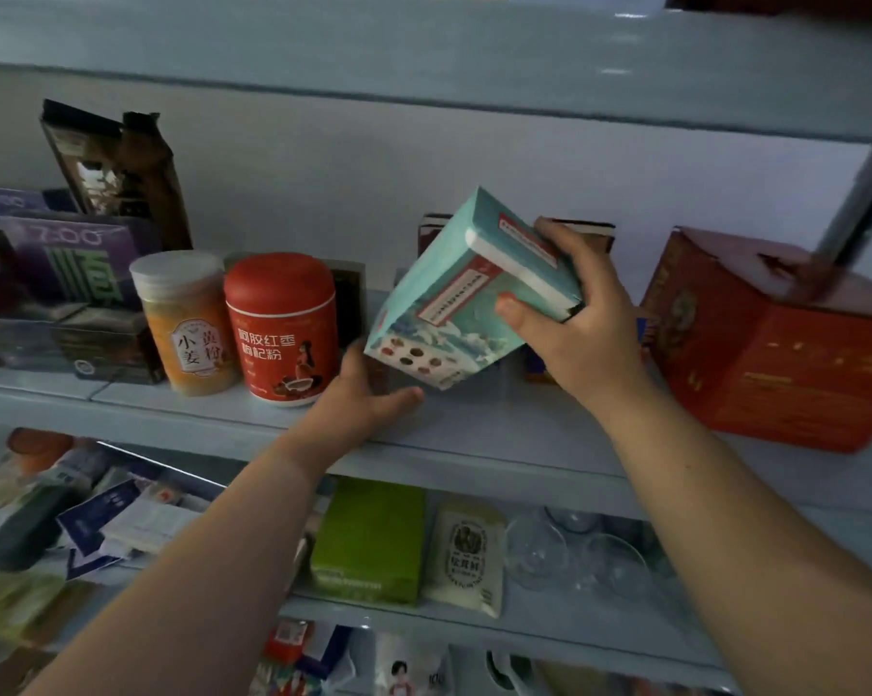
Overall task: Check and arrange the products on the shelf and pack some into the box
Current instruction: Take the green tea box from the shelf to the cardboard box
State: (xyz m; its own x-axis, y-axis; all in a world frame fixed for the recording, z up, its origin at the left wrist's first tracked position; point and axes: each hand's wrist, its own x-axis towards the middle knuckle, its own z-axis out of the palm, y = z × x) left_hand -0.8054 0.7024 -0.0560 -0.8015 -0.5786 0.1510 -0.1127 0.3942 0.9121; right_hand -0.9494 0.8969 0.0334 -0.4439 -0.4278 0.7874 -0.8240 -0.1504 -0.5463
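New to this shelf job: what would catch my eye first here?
A tilted teal box, gripped at its upper end by the right hand, hangs over the middle shelf, the left hand by its lower corner. A red jar and yellow jar stand left of it, a big red carton right.

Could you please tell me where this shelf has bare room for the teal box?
The bare shelf front between the red canister and the red box is free, below the teal box tilted in the right hand; the left hand rests there. Left of the canister, the yellow jar and purple boxes crowd it.
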